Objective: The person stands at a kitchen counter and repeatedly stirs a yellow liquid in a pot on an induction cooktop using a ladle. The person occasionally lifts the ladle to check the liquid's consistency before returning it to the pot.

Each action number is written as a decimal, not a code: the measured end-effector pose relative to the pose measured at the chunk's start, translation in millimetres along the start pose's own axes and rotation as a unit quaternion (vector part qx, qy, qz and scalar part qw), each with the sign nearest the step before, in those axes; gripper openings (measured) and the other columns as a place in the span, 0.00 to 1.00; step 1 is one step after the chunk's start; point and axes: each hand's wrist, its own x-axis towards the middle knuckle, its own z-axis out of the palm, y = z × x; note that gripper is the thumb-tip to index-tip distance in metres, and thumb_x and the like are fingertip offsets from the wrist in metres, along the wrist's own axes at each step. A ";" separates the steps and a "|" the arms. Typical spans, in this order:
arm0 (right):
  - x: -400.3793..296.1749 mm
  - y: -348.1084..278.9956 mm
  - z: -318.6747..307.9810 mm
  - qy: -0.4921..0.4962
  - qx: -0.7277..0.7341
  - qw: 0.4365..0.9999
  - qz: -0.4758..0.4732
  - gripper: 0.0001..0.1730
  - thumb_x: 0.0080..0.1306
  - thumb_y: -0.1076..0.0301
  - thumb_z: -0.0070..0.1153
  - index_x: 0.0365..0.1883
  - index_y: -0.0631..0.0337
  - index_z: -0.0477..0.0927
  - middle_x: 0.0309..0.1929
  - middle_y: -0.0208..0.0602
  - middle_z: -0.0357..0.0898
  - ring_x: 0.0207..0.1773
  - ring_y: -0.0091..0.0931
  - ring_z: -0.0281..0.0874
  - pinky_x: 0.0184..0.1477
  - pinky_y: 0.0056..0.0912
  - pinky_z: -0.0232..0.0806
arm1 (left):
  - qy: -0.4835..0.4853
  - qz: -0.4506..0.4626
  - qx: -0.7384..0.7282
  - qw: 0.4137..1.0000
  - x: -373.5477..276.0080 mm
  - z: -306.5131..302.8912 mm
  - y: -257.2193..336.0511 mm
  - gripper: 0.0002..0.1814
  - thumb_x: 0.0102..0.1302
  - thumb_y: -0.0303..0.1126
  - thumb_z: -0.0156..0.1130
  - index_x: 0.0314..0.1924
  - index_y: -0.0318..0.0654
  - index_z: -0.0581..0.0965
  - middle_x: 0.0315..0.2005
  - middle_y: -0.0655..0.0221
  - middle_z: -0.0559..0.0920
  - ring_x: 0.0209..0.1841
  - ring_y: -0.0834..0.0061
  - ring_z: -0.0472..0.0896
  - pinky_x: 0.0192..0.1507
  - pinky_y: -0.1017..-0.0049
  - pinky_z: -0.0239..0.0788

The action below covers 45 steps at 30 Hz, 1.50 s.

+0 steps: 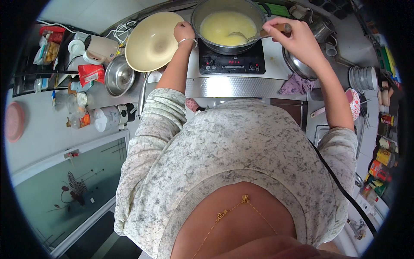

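Note:
My right hand [296, 37] grips the brown handle [281, 28] of a metal ladle. The bowl of the ladle [237, 35] is partly sunk in a pale yellow liquid [223, 24] inside a deep dark pot [212, 45]. That pot stands on a black induction cooktop [231, 61] with lit red indicators. My left hand [184, 31] is curled between the pot's left side and the right rim of a cream-coloured pan [152, 39]. Its fingertips are hidden, so I cannot tell what it grips. Only the pan's pale inside shows; it holds no food.
Left of the pan are a steel bowl [119, 76], a red packet [91, 74] and a beige jug-like appliance [100, 48]. A steel lid [299, 63] and a purple cloth [296, 84] lie right of the cooktop. Stacked bowls [364, 78] and several bottles [381, 170] line the right side.

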 end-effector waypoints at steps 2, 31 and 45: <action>0.1 13.7 5.2 0.010 0.100 0.992 0.080 0.20 0.71 0.52 0.58 0.49 0.58 0.86 0.35 0.36 0.88 0.38 0.26 0.89 0.38 0.25 0.77 | -0.003 -0.009 -0.003 1.000 -1.8 -1.1 3.8 0.19 0.66 0.40 0.52 0.32 0.31 0.83 0.33 0.44 0.84 0.38 0.41 0.83 0.45 0.54 0.74; -36.4 9.6 24.6 0.339 0.238 0.904 -0.109 0.16 0.76 0.70 0.51 0.54 0.74 0.79 0.54 0.49 0.80 0.54 0.35 0.82 0.54 0.35 0.80 | 0.003 -0.002 -0.006 1.000 -0.6 -1.9 0.4 0.19 0.66 0.39 0.52 0.32 0.32 0.84 0.33 0.47 0.85 0.38 0.44 0.84 0.45 0.55 0.74; -46.6 25.5 38.1 0.234 -0.036 0.955 -0.180 0.15 0.61 0.72 0.68 0.47 0.54 0.86 0.56 0.45 0.82 0.53 0.36 0.85 0.52 0.32 0.78 | -0.011 -0.004 0.012 1.000 -2.4 -5.9 4.1 0.19 0.66 0.39 0.52 0.33 0.32 0.84 0.33 0.45 0.85 0.39 0.43 0.83 0.46 0.55 0.74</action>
